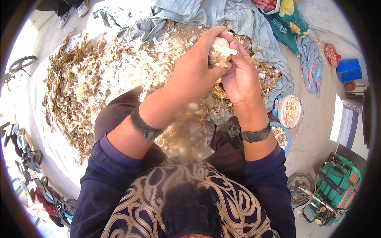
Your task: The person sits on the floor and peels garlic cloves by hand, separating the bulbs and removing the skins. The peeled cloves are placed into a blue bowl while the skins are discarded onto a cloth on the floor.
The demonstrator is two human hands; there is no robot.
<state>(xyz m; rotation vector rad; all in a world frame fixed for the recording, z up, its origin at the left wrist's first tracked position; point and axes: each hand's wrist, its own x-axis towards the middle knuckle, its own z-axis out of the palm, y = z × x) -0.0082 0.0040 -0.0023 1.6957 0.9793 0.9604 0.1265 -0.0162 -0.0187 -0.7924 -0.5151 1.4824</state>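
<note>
Both hands meet above a wide heap of garlic skins and dry stalks (143, 59). My left hand (198, 64) curls around a garlic bulb (218, 50) from the left, its thumb below the bulb. On the right, my right hand (242, 74) touches the same bulb, fingertips at its pale, short stem. Some of the bulb's outer skin looks loose and soiled; my fingers hide part of it. Black bands circle both wrists. Which hand bears the bulb's weight is hard to tell, as both have fingers on it.
A white bucket (291, 111) of peeled cloves stands at the right, beside a blue basin (279, 135) holding cloves. Light blue cloth (253, 26) borders the heap. Farther right are a blue bin (349, 70) and a green wheeled machine (336, 184). A person's shoes (83, 8) show at top left.
</note>
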